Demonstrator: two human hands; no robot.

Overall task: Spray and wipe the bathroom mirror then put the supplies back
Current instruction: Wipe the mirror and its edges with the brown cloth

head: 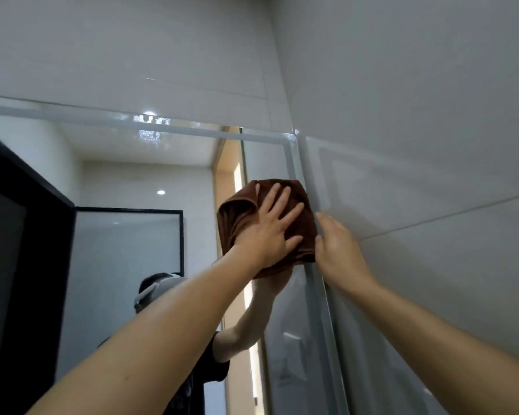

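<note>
A pale grey tiled wall fills the top and right of the view, meeting at a corner just right of a large bathroom mirror. The mirror has a frosted white border along its top and right edges. It reflects a ceiling with a round light, a dark door frame on the left, a dark-edged glass panel and a person wearing a headset, one arm raised.

Two bare forearms reach up from the bottom of the view. The left hand lies flat on a folded brown cloth, fingers straight and spread, pressing it against the glass near the mirror's upper right corner. The cloth touches the mirror's right border.

The right hand is just beside the cloth at the mirror's right edge. Its fingertips are hidden behind that edge, so whether they grip the edge or merely rest there cannot be told.
</note>
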